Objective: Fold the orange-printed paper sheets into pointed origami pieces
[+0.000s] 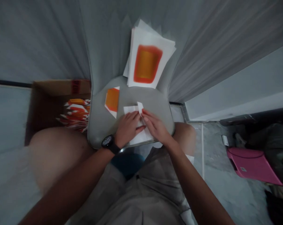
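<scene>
On the grey chair seat, a white sheet of paper (129, 108) lies partly under my hands, with a narrow folded flap raised at its far edge. My left hand (128, 127), a black watch (107, 142) on its wrist, presses and holds the sheet, fingers bent over it and thumb toward the right. At the folded flap, my right hand (155, 125) has its fingers together, gripping the paper. The palms hide much of the sheet. Left of it rests a folded orange and white paper piece (112, 100).
A stack of printed sheets (143, 64) with an orange rectangle leans on the chair's backrest. Left of the chair (96, 125), a cardboard box (54, 88) holds several folded orange and white pieces (77, 107). A pink object (251, 164) lies on the floor at right.
</scene>
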`<state>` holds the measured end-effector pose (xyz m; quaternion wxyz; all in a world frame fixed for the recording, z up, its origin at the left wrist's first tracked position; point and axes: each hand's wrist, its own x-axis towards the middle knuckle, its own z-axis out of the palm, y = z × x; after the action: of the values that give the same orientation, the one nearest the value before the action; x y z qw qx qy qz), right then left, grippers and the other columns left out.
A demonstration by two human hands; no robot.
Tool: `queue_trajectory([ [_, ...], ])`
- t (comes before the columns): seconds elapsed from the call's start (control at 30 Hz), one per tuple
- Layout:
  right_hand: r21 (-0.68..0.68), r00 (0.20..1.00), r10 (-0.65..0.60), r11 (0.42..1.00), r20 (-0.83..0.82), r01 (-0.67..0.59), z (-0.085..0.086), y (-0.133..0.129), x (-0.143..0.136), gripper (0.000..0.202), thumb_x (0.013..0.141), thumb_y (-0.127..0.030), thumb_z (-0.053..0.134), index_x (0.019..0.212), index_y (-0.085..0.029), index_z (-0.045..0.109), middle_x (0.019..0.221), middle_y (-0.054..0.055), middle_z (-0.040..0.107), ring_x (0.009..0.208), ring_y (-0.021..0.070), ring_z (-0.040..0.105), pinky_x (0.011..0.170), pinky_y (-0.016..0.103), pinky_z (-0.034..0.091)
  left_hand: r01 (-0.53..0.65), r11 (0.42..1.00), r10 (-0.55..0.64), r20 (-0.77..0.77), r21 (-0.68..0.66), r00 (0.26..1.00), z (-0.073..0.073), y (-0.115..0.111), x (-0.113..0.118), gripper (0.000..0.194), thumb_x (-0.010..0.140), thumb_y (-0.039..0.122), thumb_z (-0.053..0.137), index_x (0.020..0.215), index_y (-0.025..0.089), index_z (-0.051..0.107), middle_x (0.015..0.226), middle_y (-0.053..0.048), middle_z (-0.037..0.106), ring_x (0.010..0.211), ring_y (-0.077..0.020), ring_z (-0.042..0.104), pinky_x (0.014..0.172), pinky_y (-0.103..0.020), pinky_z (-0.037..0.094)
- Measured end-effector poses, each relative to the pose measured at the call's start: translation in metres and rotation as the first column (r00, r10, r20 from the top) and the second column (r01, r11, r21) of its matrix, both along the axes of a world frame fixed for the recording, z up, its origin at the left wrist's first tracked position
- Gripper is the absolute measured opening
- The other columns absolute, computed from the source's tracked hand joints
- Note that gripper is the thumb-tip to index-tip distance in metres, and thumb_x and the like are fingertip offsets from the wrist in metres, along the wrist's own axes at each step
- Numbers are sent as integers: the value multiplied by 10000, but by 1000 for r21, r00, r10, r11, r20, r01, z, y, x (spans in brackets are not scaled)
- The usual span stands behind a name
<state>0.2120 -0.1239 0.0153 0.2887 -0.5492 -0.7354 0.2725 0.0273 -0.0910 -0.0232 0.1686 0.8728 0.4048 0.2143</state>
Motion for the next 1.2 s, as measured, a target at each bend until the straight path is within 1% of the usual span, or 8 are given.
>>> queue_trajectory([
  [0.1,11,997,35,999,76,-36,-13,4,4,593,1110,-575,310,1455,-232,648,1607,93,527,1518,242,463,1288,480,349,19,999,-18,33,-33,999,-5,2,-4,366,981,346,673,1297,179,597,1420,-136,624,1378,-299,548,1183,-471,441],
  [0.17,14,994,36,999,99,-37,-25,6,6,580,1119,-545,289,1478,-237,626,1620,83,510,1536,236,436,1291,489,345,-4,998,9,78,-65,997,-9,4,-6,348,975,302,676,1299,193,612,1440,-121,617,1400,-275,539,1204,-448,437],
  [0.3,36,988,39,998,148,-45,-44,7,9,526,1119,-465,330,1504,-224,596,1640,84,482,1556,234,404,1297,497,334,-95,990,109,126,-108,986,-13,6,-12,453,959,261,677,1394,182,580,1502,-129,582,1426,-261,528,1240,-425,418],
  [0.43,70,967,65,994,248,-85,-54,8,10,494,1093,-402,423,1517,-202,579,1666,98,440,1577,242,364,1301,501,322,-83,987,100,117,-141,988,-13,9,-17,576,959,253,661,1504,172,492,1551,-139,548,1439,-253,524,1252,-411,407],
  [0.6,126,943,46,988,330,-92,-60,5,6,516,1090,-379,413,1535,-153,545,1677,115,421,1601,237,307,1307,490,305,-18,995,31,126,-102,992,-11,10,-22,631,972,225,608,1573,189,417,1660,-122,433,1533,-228,417,1279,-410,367],
  [0.73,123,929,51,987,366,-103,-63,4,4,531,1089,-385,425,1573,-177,496,1692,98,396,1613,240,274,1310,507,291,24,999,-22,64,-39,998,-7,10,-20,500,1039,212,451,1537,170,485,1656,-105,454,1558,-222,380,1298,-446,329],
  [0.93,124,929,61,986,366,-113,-62,2,5,552,1085,-400,443,1583,-163,479,1693,111,393,1614,256,268,1312,502,283,-17,1000,16,-97,-11,995,-4,10,-10,525,1101,378,363,1536,120,504,1631,-135,486,1566,-276,365,1286,-498,314],
  [1.2,115,926,70,986,370,-121,-58,0,3,564,1090,-392,415,1580,-119,473,1687,140,396,1619,263,251,1325,510,246,-52,999,53,-191,11,980,-6,8,-6,578,1104,395,295,1599,125,423,1683,-117,407,1591,-284,314,1295,-502,260],
])
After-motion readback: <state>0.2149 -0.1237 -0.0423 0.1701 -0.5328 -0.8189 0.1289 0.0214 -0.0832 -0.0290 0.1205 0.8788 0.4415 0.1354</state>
